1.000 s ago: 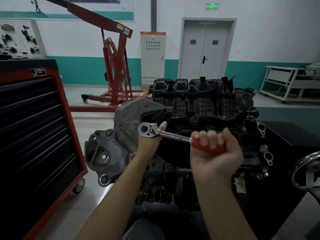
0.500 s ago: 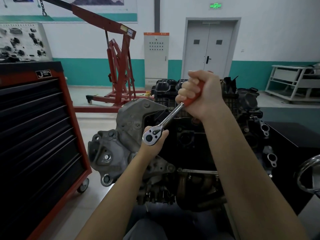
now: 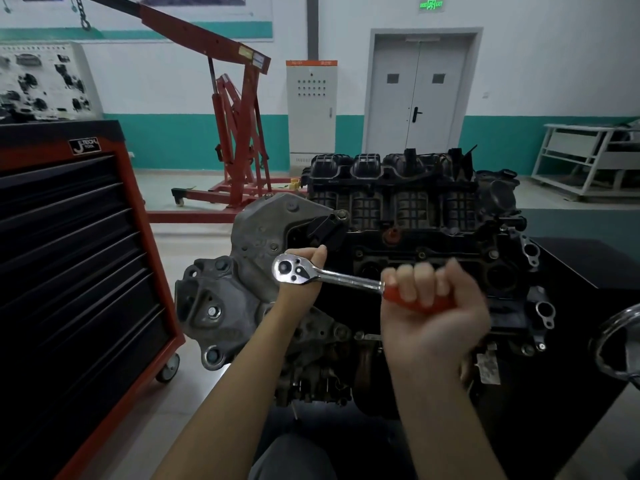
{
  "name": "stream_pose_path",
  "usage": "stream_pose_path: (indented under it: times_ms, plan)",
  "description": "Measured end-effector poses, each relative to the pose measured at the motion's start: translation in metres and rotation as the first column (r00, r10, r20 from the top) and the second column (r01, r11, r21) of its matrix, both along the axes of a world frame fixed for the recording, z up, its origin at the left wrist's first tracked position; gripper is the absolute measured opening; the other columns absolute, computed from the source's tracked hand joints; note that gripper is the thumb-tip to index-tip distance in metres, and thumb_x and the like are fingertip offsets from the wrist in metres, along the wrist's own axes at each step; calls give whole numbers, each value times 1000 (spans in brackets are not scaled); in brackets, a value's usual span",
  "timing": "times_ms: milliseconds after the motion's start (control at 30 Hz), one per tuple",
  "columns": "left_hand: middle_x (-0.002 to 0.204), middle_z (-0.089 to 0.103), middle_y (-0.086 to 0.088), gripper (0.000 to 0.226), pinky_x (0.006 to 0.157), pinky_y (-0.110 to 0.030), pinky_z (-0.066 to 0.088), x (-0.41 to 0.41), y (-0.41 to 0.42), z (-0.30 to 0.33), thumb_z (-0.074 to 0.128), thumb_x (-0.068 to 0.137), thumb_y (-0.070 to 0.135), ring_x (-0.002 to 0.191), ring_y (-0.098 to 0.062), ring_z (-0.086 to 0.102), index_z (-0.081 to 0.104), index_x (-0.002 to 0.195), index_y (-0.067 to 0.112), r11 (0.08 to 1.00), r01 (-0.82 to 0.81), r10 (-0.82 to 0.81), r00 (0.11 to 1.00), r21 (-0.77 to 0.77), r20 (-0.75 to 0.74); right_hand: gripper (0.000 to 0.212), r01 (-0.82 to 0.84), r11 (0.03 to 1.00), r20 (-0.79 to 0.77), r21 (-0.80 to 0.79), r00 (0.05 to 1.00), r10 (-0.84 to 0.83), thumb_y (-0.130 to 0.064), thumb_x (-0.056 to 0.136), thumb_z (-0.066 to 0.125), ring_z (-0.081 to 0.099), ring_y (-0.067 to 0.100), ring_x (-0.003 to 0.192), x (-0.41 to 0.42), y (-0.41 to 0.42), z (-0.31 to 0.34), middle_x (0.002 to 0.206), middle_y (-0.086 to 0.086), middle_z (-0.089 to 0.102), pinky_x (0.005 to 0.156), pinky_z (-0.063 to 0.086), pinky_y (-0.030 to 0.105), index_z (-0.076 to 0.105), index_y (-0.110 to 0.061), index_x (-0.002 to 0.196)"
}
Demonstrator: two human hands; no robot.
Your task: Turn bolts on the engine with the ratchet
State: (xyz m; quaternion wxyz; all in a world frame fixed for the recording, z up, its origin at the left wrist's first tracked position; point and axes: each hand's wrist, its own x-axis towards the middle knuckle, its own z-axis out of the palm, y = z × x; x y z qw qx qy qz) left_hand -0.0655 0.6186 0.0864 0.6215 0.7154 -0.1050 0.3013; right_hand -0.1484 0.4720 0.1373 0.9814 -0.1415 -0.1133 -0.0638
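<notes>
firmly within right hand (image 3: 433,317) fingers (image 3: 424,282): ratchet (image 3: 332,277)

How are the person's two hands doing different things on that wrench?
The right hand grips the wrench's red handle in a full fist; the left hand wraps around the shiny head, seen mostly from behind. The right hand sits out at the handle's far end, while the left hand stays close against the engine. Both hold the same wrench.

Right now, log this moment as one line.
right hand grips ratchet handle | left hand holds ratchet head | at engine
</notes>
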Motion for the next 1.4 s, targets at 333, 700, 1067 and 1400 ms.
stream_pose_path:
  times_ms: [333,700,1067,1400]
  plan:
    - [44,29,16,41,46,-15,25,13,4,-9,54,81,29,42,-4,27,30,48,28,999,25,-20,993,44,-119,35,-309,746,-25,-590,931,365,-8,78,48,24,10,35,78,20,106,39,-6,27,40,31,17,35,-18,47]
    - [49,34,-2,47,47,-20,29,10,2,-4,64,91,8,43,-6,32,37,53,9,998,-25,27,999,-66,26,33,-1,1000,1,25,1000,1,-18,78,49,30,13,42,2,3,4,44,-4,30,49,40,26,39,-20,47]
    - [54,35,10,39,52,-20,28,11,3,-13,55,91,11,51,-6,31,36,58,20,989,-47,20,982,-139,-186,34,-195,906,41,-375,973,226,-10,76,48,25,11,36,54,7,77,39,-6,27,43,32,17,37,-19,45]
    - [53,42,7,35,56,-18,31,8,4,-12,65,86,12,52,-7,37,43,59,14,988,21,-31,997,-151,-68,42,-316,868,-83,-383,948,309,-10,87,47,24,9,33,71,18,90,39,-7,28,39,28,15,36,-19,47]
